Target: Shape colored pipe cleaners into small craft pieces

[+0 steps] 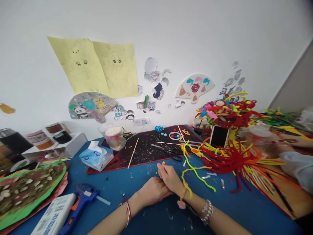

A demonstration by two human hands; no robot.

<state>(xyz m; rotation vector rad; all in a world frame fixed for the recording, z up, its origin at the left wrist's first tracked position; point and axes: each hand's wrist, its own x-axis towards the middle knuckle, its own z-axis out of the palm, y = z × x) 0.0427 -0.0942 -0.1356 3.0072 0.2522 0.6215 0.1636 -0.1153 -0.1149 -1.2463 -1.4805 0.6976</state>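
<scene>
My left hand (153, 192) lies low over the blue table, its fingers running under my right hand. My right hand (170, 178) is curled above it, thumb and forefinger pinched at a tiny yellow piece (163, 163). A yellow and pink pipe-cleaner band with a pink end (181, 204) hangs round my right wrist, with a bead bracelet (207, 212) farther up that arm. Just right of my right hand a lime-green pipe cleaner (197, 176) curves over the table. What my left fingers hold, if anything, is hidden.
A blue glue gun (80, 205), tissue pack (96, 156) and white box (55, 215) stand left. Behind my hands are scissors (174, 153) on a dark mat (144, 153). Red pipe cleaners (234, 160), a phone (218, 136) and another person's sleeve (297, 168) are right.
</scene>
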